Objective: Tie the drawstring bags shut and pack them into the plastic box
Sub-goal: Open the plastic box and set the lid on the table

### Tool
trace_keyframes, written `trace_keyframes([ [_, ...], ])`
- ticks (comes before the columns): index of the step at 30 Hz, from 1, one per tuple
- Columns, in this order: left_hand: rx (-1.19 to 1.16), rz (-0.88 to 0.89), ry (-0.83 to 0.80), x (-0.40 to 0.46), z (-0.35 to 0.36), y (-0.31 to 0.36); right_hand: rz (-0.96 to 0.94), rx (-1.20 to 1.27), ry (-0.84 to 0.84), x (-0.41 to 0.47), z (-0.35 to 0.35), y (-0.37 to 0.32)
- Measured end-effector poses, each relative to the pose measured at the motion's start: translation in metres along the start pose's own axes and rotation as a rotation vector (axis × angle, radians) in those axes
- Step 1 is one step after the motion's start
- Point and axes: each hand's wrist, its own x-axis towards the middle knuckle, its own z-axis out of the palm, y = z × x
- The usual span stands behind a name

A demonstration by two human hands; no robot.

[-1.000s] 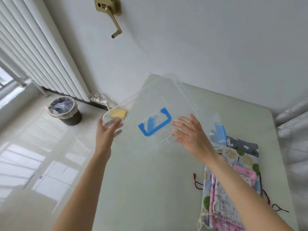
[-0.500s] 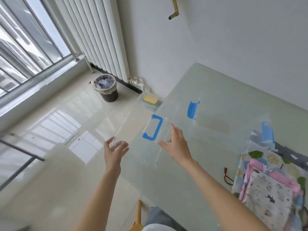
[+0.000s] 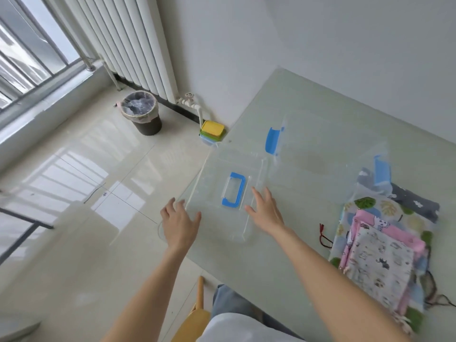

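The clear plastic lid (image 3: pixel 214 166) with a blue handle (image 3: pixel 234 190) lies flat at the glass table's left edge. My left hand (image 3: pixel 180 223) touches its near left corner with straight fingers. Spread fingers of my right hand (image 3: pixel 265 213) rest on the lid's near right edge. Behind the lid stands the uncovered clear plastic box (image 3: pixel 320 149), with blue latches (image 3: pixel 271 140) at its ends. A flat stack of patterned drawstring bags (image 3: pixel 382 248) lies to the right of my right arm.
Red cords (image 3: pixel 323 234) trail from the bags across the table (image 3: pixel 259 267). On the floor to the left are a lined trash bin (image 3: pixel 142 113), stacked yellow-lidded containers (image 3: pixel 212 129) and a radiator (image 3: pixel 128 40). A wooden chair (image 3: pixel 197 314) is under me.
The lid went from being held up over the box to lying on the table's left edge. Both hands have loosened from it, and the view swung left.
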Motion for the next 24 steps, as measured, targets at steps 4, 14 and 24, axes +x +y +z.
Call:
trace_keyframes([
  [4, -0.174, 0.313, -0.011, -0.003, -0.012, 0.056, -0.255, -0.004, 0.251, -0.033, -0.029, 0.010],
  [14, 0.141, 1.019, -0.101, 0.005, 0.025, 0.207, 0.036, -0.260, 0.599, -0.059, -0.108, 0.084],
  [24, 0.160, 1.051, -0.117, -0.035, 0.031, 0.217, -0.128, -0.001, 0.482, -0.058, -0.129, 0.129],
])
